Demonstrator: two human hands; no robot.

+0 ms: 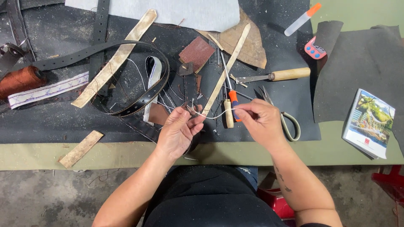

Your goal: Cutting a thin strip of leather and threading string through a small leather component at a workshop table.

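L hand [179, 130] and R hand [260, 121] both pinch one thin white thread [212, 115], which sags in a shallow curve between them; each hand's fingertips are pressed together on its end of the thread, other fingers loosely curled. Whether a needle is held, can't tell.

Just beyond the R hand's fingertips: 2 slim tools lying side by side w/ metal shafts, one w/ pale wood handle [228, 112], one w/ orange handle [234, 101]. Touching the R hand's far side: 1 pair of snips [286, 122], steel w/ looped grey-green grip. Further beyond: 1 knife w/ round wooden handle [275, 76].

Beyond L hand: 1 black leather belt [126, 75], glossy, punched holes, stitched edge, curled in a loop. 3 long pale tan strips, rough and matte, lie beyond the hands, plus 1 short strip [81, 148] well off to the L hand's outer side. 1 reddish sandpaper square [197, 52] beyond, between the hands. All on a dark, dusty mat [50, 122] over an olive table.
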